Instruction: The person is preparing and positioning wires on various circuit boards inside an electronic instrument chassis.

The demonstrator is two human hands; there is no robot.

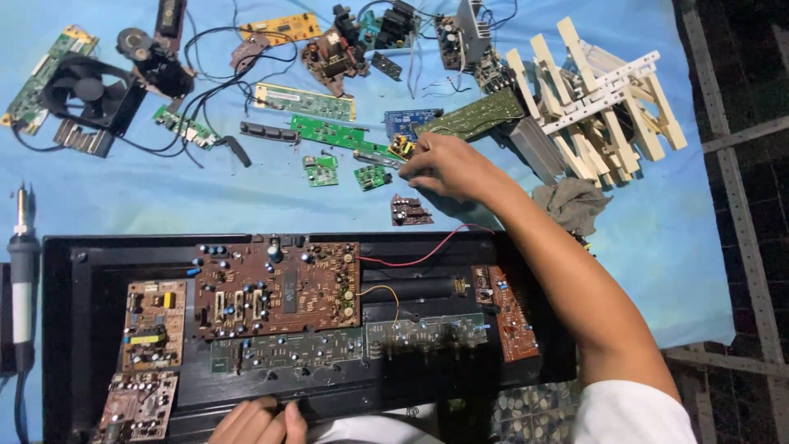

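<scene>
Two hands at work over a black chassis point(82, 329) holding brown circuit boards point(275, 288). Right hand point(448, 168) reaches onto the blue cloth point(123, 197), fingers pinched on a small yellow part point(402, 147) beside green boards point(329, 131). Left hand point(259, 422) rests loosely curled, empty, at the chassis's near edge. Soldering iron point(22, 271) lies far left.

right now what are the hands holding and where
The right hand pinches a thin metal tool at its rear end, over the blue cloth. The left hand rests on the black chassis edge, holding nothing visible.
</scene>
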